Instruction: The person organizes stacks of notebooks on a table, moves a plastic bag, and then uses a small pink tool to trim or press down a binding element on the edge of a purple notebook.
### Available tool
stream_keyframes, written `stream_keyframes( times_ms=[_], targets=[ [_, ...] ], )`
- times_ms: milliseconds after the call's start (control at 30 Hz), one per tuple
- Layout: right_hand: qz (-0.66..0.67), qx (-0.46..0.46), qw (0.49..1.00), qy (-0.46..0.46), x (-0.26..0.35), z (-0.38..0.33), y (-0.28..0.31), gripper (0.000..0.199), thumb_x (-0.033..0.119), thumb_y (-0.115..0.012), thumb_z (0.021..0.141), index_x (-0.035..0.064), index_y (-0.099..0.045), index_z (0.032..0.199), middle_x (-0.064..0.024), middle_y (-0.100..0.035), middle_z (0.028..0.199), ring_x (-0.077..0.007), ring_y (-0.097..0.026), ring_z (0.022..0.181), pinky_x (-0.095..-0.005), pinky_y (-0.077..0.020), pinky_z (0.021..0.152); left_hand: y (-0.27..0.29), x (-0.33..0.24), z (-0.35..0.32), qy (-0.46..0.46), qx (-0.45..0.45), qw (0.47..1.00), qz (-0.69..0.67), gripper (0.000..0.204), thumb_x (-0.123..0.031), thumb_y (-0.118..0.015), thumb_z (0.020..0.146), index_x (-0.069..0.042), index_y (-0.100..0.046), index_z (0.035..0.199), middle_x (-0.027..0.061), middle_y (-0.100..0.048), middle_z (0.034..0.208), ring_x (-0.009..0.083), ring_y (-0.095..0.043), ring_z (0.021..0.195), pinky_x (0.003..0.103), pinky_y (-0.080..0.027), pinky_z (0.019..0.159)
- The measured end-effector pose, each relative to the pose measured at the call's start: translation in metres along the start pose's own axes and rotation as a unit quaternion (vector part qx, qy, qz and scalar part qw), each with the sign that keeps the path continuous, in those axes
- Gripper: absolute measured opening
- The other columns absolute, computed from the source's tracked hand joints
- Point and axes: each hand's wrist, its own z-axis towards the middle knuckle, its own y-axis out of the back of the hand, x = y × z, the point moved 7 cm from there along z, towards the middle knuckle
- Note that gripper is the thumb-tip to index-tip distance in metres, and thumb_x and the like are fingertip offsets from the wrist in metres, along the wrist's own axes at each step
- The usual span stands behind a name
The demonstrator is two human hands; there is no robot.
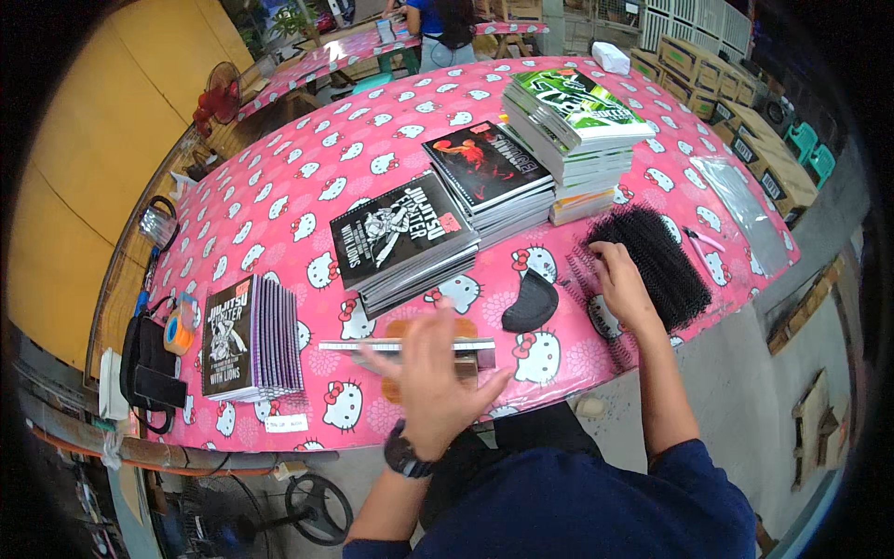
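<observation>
My left hand, smeared by motion, has its fingers spread above a narrow pale-edged strip that looks like a ruler or book edge. Under the strip lies a brown wooden-looking piece. A thin dark spiral binding coil is pinched in my right hand, at the left side of a heap of black plastic coils. Between my hands rests a black half-round object. Beyond them stand stacks of black-covered notebooks, another black-covered stack and a tall green-covered stack.
At the left, coil-bound notebooks stand fanned out near orange tape and a dark phone. Pink-handled pliers and clear plastic sheets lie right of the coils. Cardboard boxes stand beyond the pink table; a person is behind it.
</observation>
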Motion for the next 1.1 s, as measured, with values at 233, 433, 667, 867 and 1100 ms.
stream_keyframes(
  times_ms=[233, 433, 667, 867, 1100],
  targets=[
    [0.220, 0.201, 0.952, 0.064, 0.113, -0.032, 0.009, 0.024, 0.014, -0.045, 0.091, 0.0010, -0.050, 0.110, -0.0211, -0.055, 0.105, -0.0378, -0.056, 0.094, -0.0404, -0.0438, 0.080, -0.025, 0.003, 0.002, -0.016, -0.003, 0.999, 0.043, 0.035, -0.028, -0.072, 0.066, -0.012, -0.059, 0.094, 0.0021, -0.054, 0.084, 0.0230, -0.050, 0.088, 0.056, -0.013, 0.098],
    [0.315, 0.276, 0.908, 0.016, 0.127, -0.040, -0.017, 0.024, 0.013, -0.049, 0.089, 0.0019, -0.055, 0.109, -0.0177, -0.057, 0.097, -0.0333, -0.056, 0.093, -0.0372, -0.0440, 0.080, -0.021, 0.002, 0.014, -0.035, 0.050, 0.996, -0.059, 0.022, -0.024, -0.069, 0.070, -0.011, -0.062, 0.085, 0.0050, -0.058, 0.087, 0.0223, -0.053, 0.089, 0.044, -0.024, 0.096],
    [0.321, 0.248, 0.907, 0.117, 0.138, -0.030, -0.021, 0.020, 0.009, -0.055, 0.085, 0.0008, -0.058, 0.103, -0.0134, -0.051, 0.084, -0.0271, -0.053, 0.082, -0.0346, -0.0430, 0.075, -0.008, 0.015, 0.009, -0.058, 0.010, 0.986, -0.157, 0.014, -0.012, -0.068, 0.071, -0.008, -0.063, 0.084, 0.0049, -0.061, 0.081, 0.0222, -0.056, 0.080, 0.035, -0.033, 0.081],
    [0.305, 0.342, 0.877, 0.142, 0.149, -0.028, -0.026, 0.026, 0.008, -0.055, 0.084, 0.0003, -0.056, 0.109, -0.0121, -0.054, 0.080, -0.0240, -0.056, 0.075, -0.0325, -0.0446, 0.069, -0.004, 0.017, 0.001, -0.066, 0.006, 0.986, -0.151, 0.017, -0.009, -0.068, 0.070, -0.009, -0.063, 0.085, 0.0042, -0.061, 0.081, 0.0208, -0.057, 0.080, 0.035, -0.033, 0.081],
    [0.348, 0.422, 0.836, 0.028, 0.149, -0.033, -0.030, 0.042, 0.015, -0.055, 0.087, 0.0025, -0.044, 0.125, -0.0119, -0.060, 0.081, -0.0222, -0.061, 0.068, -0.0309, -0.0479, 0.063, -0.010, 0.010, -0.001, -0.075, 0.048, 0.989, -0.117, 0.018, -0.021, -0.067, 0.074, -0.013, -0.062, 0.090, 0.0004, -0.057, 0.087, 0.0177, -0.052, 0.090, 0.042, -0.027, 0.086]
  ],
)
